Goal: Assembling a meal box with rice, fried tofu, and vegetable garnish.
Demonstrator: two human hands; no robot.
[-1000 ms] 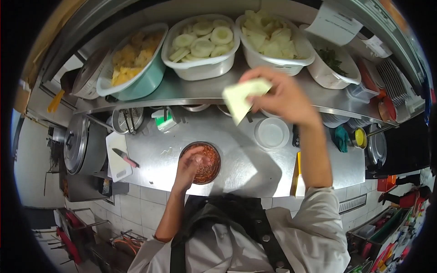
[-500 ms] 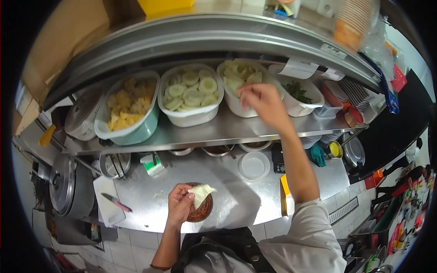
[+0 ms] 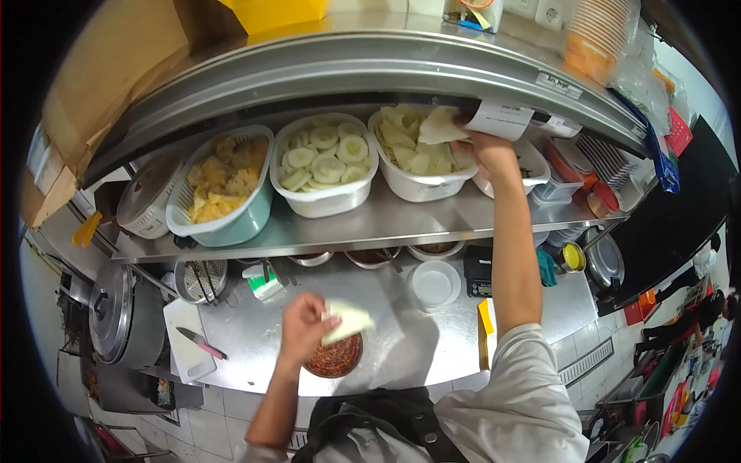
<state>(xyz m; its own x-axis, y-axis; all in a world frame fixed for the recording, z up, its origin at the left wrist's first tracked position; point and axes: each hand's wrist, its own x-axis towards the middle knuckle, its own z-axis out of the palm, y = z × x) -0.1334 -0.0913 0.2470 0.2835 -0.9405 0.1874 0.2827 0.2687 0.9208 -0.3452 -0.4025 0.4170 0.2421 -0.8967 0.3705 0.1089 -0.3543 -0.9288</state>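
Over the counter, my left hand point(image 3: 301, 328) pinches a pale cabbage leaf point(image 3: 350, 321). Right beneath that leaf is a round dish of red-brown chunky sauce point(image 3: 335, 358), partly covered by hand and leaf. My right hand point(image 3: 491, 154) reaches up to the shelf and grips a wide, pale cabbage piece point(image 3: 441, 126) above the right side of a white tub point(image 3: 424, 185) of cut cabbage. A hanging paper label point(image 3: 500, 119) hides some of the right fingers. Behind the right wrist, another white tub point(image 3: 542, 171) holds greens, mostly blocked from sight.
Left along the shelf stand a tub of sliced cucumber-like rounds point(image 3: 324, 202) and a teal basket point(image 3: 245, 224) of yellow chunks. Below are a white bowl point(image 3: 434, 284), a black scale point(image 3: 478, 272), a knife point(image 3: 202, 343) and a cutting board point(image 3: 185, 363). A metal rail point(image 3: 370, 65) runs above the tubs.
My right hand has moved right from the middle of the cabbage tub and now carries a cabbage piece. My left hand has shifted slightly left and up, still with its leaf.
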